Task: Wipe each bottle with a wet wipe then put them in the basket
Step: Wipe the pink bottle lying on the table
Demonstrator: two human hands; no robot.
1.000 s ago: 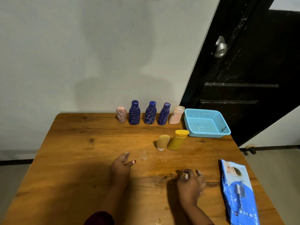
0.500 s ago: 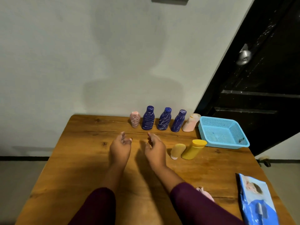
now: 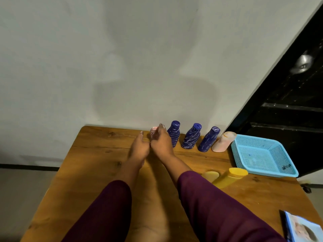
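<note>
The wooden tabletop (image 3: 97, 172) runs up against a plain wall, and everything I need is on it. Largest is the blue mesh basket (image 3: 257, 138) at the far right corner, with nothing in it, so no bottle has been finished. Next is the pack of wet wipes (image 3: 302, 227) at the near right edge, well apart from my hands.

My right hand (image 3: 161, 144) is pressed up against the right side of the striped pink bottle (image 3: 153, 134), its fingers rising beside the cap. The blur keeps me from telling whether that grip has closed. My left hand (image 3: 139, 148) is released, fingers straight, just beside the bottle's left side.

Three dark blue bottles (image 3: 191, 137) stand in a row to the right, then a pale pink bottle (image 3: 222, 142) near the basket. Two yellow bottles (image 3: 230, 177) sit closer to me, just beside my right sleeve. The striped pink one, the smallest, stands at the left end of the row by the wall.

I see three risks. My right knuckles are crowding the nearest blue bottle, so a careless lift could tip it into its neighbours. Drawing my right arm back low could sweep the yellow pair over. Neither hand shows a wipe, so I could carry this bottle off before cleaning it.
</note>
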